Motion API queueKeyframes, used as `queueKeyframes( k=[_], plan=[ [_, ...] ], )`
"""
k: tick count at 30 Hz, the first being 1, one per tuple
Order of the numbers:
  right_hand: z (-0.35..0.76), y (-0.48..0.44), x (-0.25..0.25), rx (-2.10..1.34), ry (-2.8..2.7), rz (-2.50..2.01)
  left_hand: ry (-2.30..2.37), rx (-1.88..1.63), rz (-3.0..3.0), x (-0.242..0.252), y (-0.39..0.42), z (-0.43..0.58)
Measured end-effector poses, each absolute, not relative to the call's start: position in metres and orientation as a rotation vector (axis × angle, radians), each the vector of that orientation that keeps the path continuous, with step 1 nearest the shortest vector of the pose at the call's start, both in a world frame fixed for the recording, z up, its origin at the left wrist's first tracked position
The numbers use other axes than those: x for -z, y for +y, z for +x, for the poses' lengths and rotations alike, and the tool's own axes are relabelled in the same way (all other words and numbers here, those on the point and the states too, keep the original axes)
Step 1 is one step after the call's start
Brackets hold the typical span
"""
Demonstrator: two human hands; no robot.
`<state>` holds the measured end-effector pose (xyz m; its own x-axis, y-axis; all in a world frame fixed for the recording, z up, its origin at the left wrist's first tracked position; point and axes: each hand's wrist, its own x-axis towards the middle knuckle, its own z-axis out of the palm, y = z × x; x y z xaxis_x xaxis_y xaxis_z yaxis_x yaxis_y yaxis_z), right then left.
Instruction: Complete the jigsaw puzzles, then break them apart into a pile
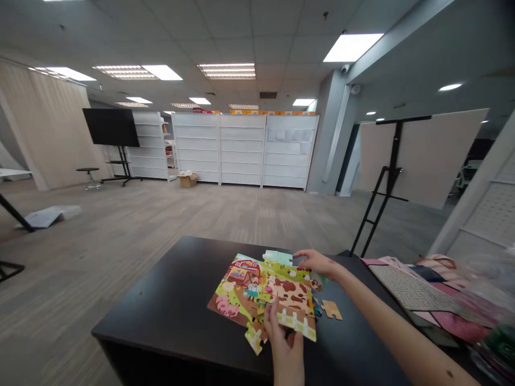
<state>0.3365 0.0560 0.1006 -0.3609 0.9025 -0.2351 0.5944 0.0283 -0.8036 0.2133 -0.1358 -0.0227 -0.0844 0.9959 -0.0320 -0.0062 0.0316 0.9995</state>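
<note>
Fingers (pixel 272 317) of my left hand (pixel 285 348) pinch the near edge of a cardboard farm jigsaw (pixel 261 295), lying in jagged, loosely joined sections on a black table (pixel 161 321); my right hand (pixel 319 264) rests spread-fingered at its far edge, one knobbed tan piece (pixel 331 310) just right of the jigsaw.

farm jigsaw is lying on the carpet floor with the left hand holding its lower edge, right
The place is wrong: the farm jigsaw lies on a black table, as the head view shows. The left hand does hold its lower edge.
</note>
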Motion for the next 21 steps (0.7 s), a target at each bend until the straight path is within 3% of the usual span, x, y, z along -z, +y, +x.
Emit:
queueKeyframes(
  k=[3, 12, 17, 21],
  plan=[
    [0.354, 0.056, -0.078, -1.138, -1.94, -1.614, 1.339, -1.4, 1.15, 0.034, -0.13, 0.221],
    [0.352, 0.03, -0.047, -0.554, -2.041, -1.473, 1.148, -1.279, 1.214, 0.059, -0.157, 0.178],
    [0.324, -0.016, -0.03, -0.52, -2.298, -1.283, 1.387, -1.186, 1.658, 0.032, -0.173, 0.118],
    [0.314, -0.033, -0.014, -0.471, -2.519, -1.312, 1.717, -0.808, 1.968, 0.005, -0.155, 0.082]
  ],
)
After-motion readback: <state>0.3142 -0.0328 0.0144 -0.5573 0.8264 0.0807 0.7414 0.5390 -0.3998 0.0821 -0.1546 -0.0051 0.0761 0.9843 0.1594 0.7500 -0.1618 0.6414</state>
